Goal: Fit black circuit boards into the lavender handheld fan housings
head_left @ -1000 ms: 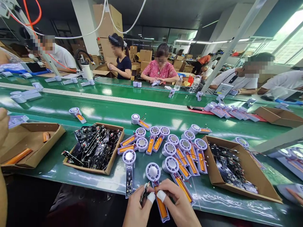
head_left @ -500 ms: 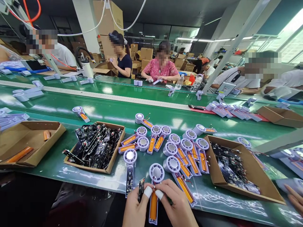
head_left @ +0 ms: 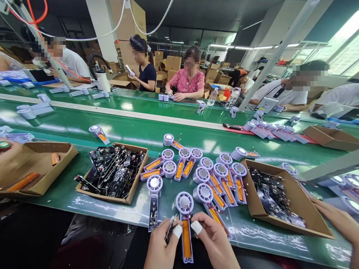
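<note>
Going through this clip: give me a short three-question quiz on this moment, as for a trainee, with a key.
1. What is the left hand pinching?
2. True or false: the right hand and the left hand each have one finger wrapped in white.
3. How many cardboard trays of black circuit boards sit on the green surface in front of the hands: A one, B two, C four?

Key: 1 a narrow black circuit board; 2 true; 3 B.
</note>
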The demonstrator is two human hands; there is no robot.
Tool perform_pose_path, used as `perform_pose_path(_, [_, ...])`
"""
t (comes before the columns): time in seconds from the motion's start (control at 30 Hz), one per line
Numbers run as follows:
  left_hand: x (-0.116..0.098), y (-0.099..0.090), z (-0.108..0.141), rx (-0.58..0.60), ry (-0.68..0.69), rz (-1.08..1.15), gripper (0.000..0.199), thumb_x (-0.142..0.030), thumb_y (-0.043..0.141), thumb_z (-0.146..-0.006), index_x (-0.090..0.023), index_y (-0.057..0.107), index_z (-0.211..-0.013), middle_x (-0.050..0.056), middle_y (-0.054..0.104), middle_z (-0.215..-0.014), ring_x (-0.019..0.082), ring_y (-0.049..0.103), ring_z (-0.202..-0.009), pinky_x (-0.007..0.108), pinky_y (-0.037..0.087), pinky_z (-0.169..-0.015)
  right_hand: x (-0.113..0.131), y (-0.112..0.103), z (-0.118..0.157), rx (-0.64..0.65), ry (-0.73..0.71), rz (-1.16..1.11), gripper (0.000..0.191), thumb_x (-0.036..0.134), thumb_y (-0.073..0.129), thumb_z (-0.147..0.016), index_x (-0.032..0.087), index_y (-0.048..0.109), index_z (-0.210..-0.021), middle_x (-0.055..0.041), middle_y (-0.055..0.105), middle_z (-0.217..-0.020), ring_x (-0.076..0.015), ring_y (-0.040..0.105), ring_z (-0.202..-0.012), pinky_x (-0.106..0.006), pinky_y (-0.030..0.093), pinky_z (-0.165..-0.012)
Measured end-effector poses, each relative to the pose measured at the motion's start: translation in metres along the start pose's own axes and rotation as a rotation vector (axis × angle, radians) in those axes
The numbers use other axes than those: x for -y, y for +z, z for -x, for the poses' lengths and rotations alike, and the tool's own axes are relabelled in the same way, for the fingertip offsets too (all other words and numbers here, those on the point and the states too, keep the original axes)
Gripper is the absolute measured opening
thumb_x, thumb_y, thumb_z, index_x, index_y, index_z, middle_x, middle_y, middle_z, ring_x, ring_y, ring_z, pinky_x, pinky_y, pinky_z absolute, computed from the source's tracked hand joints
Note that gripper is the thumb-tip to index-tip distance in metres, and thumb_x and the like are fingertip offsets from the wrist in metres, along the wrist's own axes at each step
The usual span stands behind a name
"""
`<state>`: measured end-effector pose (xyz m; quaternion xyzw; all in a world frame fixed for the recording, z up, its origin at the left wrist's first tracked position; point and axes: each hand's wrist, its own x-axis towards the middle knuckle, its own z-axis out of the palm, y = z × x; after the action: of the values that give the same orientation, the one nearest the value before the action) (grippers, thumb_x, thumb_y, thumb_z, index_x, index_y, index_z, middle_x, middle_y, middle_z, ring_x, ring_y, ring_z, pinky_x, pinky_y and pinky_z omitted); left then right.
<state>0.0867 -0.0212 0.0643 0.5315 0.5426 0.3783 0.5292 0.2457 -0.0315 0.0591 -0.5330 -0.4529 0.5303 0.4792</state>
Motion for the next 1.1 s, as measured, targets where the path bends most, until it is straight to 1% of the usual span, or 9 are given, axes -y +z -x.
perform_pose_path(0.1, [-0.004,0.003,0.0,0.09,-0.046,0.028,0.031,-0.042,0.061,-0.084,-0.017,0.076,-0.093,0.008,0.076,-0.089,0.025,0.067,-0.085,0.03,0.051,-0.079,0.0,0.001,0.0,0.039,-0.092,0.075,0.022,0.042,0.059,-0.09,0.021,0.067,-0.086,-0.0038,0.062,-0.083,-0.018,0.06,-0.076,-0.025,0.05,-0.068])
perform_pose_path(0.27, [-0.008,0.006,0.006,-0.126,-0.164,0.118,0.033,-0.045,0.068,-0.074,-0.019,0.075,-0.093,0.008,0.076,-0.096,0.028,0.067,-0.094,0.034,0.051,-0.085,-0.003,-0.001,0.004,0.119,-0.252,0.346,0.017,0.03,0.049,-0.097,0.024,0.064,-0.09,-0.0031,0.059,-0.089,-0.0173,0.059,-0.084,-0.025,0.047,-0.075])
perform_pose_path(0.37, [-0.005,0.003,0.008,-0.189,-0.218,0.113,0.036,-0.047,0.07,-0.073,-0.019,0.075,-0.093,0.009,0.075,-0.1,0.03,0.064,-0.101,0.034,0.05,-0.086,-0.006,-0.002,0.008,0.148,-0.315,0.437,0.019,0.025,0.045,-0.098,0.024,0.063,-0.091,-0.0025,0.056,-0.089,-0.0161,0.058,-0.082,-0.024,0.046,-0.073])
perform_pose_path(0.43, [-0.003,0.0,0.007,-0.165,-0.204,0.097,0.038,-0.049,0.07,-0.072,-0.017,0.075,-0.093,0.01,0.075,-0.098,0.03,0.064,-0.1,0.035,0.049,-0.088,-0.009,-0.002,0.009,0.167,-0.339,0.462,0.019,0.023,0.044,-0.098,0.024,0.062,-0.091,-0.0025,0.055,-0.089,-0.0157,0.058,-0.081,-0.024,0.046,-0.073])
perform_pose_path(0.6, [-0.006,-0.005,0.003,0.014,-0.129,0.043,0.035,-0.048,0.063,-0.079,-0.016,0.073,-0.089,0.009,0.075,-0.092,0.028,0.066,-0.091,0.034,0.049,-0.086,-0.014,-0.007,0.009,0.145,-0.351,0.421,0.016,0.022,0.048,-0.097,0.026,0.063,-0.102,-0.0024,0.061,-0.093,-0.016,0.062,-0.084,-0.024,0.05,-0.075])
perform_pose_path(0.73, [-0.003,-0.001,0.003,-0.115,-0.14,0.131,0.038,-0.051,0.066,-0.077,-0.016,0.073,-0.088,0.009,0.075,-0.089,0.028,0.065,-0.089,0.033,0.049,-0.083,0.0,-0.013,0.006,0.079,-0.361,0.493,0.023,0.019,0.044,-0.097,0.029,0.06,-0.11,-0.0022,0.064,-0.101,-0.0163,0.064,-0.094,-0.024,0.051,-0.083])
perform_pose_path(0.87, [0.006,0.003,0.003,-0.163,-0.208,0.324,0.04,-0.053,0.073,-0.069,-0.015,0.074,-0.083,0.008,0.074,-0.083,0.026,0.066,-0.085,0.033,0.05,-0.083,0.016,-0.007,0.003,0.177,-0.365,0.688,0.026,0.011,0.045,-0.091,0.027,0.061,-0.106,-0.0029,0.061,-0.096,-0.0155,0.064,-0.079,-0.022,0.053,-0.067])
perform_pose_path(1.0, [0.005,0.002,0.001,-0.158,-0.262,0.368,0.042,-0.053,0.075,-0.068,-0.014,0.073,-0.084,0.007,0.073,-0.077,0.024,0.066,-0.08,0.032,0.051,-0.079,0.006,0.004,0.002,0.138,-0.43,0.889,0.023,0.014,0.047,-0.091,0.024,0.062,-0.107,-0.0057,0.059,-0.093,-0.0185,0.063,-0.076,-0.027,0.053,-0.064])
perform_pose_path(1.1, [-0.003,-0.001,0.0,-0.143,-0.262,0.327,0.044,-0.055,0.073,-0.069,-0.014,0.073,-0.086,0.007,0.074,-0.08,0.026,0.067,-0.083,0.032,0.051,-0.08,-0.008,0.005,0.003,0.119,-0.484,0.868,0.03,0.013,0.04,-0.096,0.022,0.061,-0.114,-0.0068,0.059,-0.093,-0.0172,0.063,-0.076,-0.027,0.053,-0.067])
